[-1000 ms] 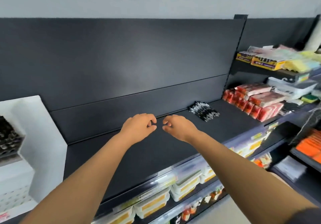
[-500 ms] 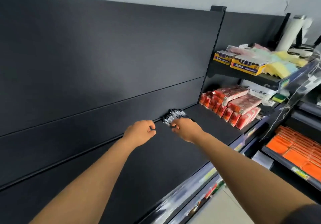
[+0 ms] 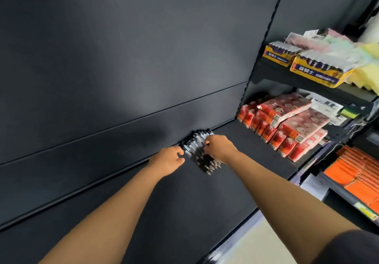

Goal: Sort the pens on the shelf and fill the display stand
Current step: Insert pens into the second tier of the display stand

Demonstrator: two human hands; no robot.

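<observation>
Reach has closed: right hand (image 3: 219, 148) now curls its fingers onto the pens (image 3: 202, 159) far on the shelf (image 3: 184, 212), left hand (image 3: 167, 160) curled just beside them, grip unclear, so gathering can begin.

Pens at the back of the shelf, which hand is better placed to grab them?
Right. The right hand is over the pens with fingers curled onto them; the left hand sits just beside the pile's edge.

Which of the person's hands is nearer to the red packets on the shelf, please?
The right hand: it is on the right side of the pen pile, toward the red packets. The left hand is at the pile's left edge, farther off.
</observation>
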